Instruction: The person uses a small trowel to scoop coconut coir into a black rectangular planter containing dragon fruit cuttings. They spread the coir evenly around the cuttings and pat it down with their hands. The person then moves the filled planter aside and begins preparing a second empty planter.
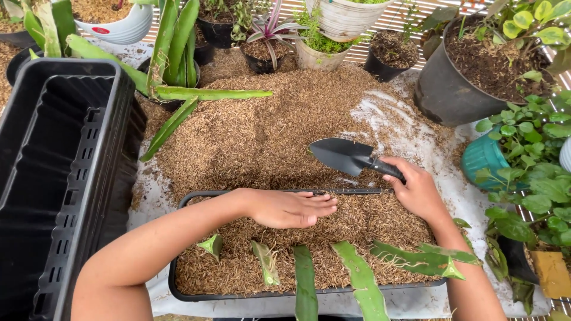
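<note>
My left hand [291,208] lies flat, fingers together, on the brown husk filling of a long black planter tray [184,199]. My right hand [416,190] grips the handle of a black trowel [342,156], whose blade hovers over the husk pile [267,131] just behind the tray. Several green cactus cuttings [360,276] stand stuck in the tray's filling along its near side, some leaning right.
An empty black rectangular planter [53,178] stands at the left. Behind the pile are a green cactus plant [172,59], small pots and a large black pot of soil [458,83]. A teal pot [483,157] and leafy plants crowd the right edge.
</note>
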